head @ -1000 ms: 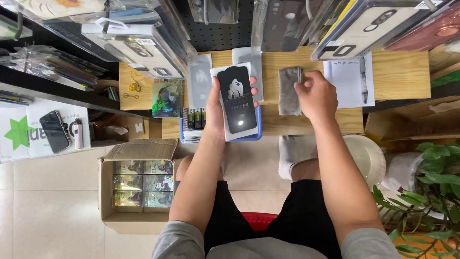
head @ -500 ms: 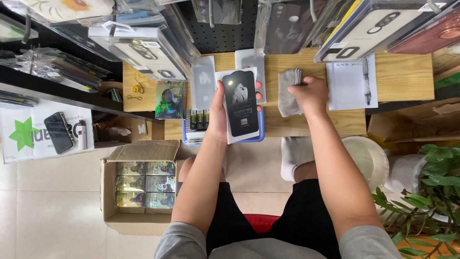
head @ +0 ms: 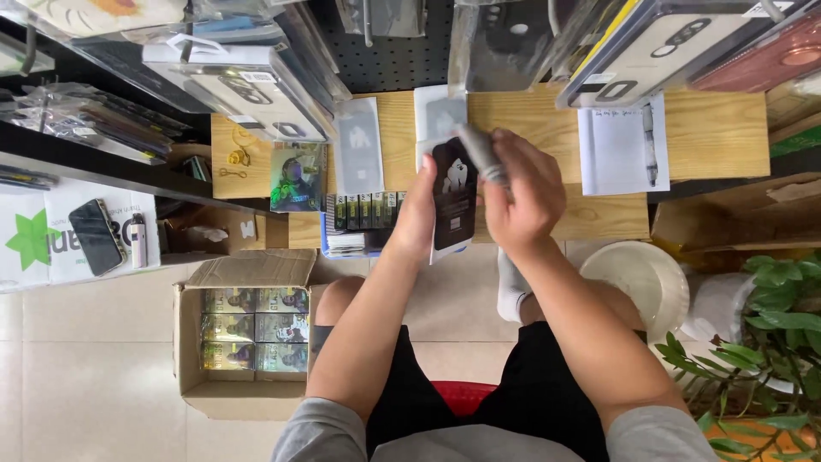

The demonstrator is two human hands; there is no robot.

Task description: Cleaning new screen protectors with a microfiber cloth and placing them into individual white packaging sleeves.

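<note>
Left hand [head: 416, 218] gripping dark phone-shaped package [head: 453, 195], upright, above wooden counter's [head: 710, 137] front edge near middle. Right hand [head: 523, 198] closed around grey flat piece [head: 481, 154], touching package's top right. Notepad [head: 617, 150] toward right end. Open cardboard box [head: 248, 329] on floor below left corner; bare tiles left.

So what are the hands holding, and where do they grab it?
The left hand holds a flat black packet by its left edge. The right hand pinches a thin grey sheet by its lower end.
</note>
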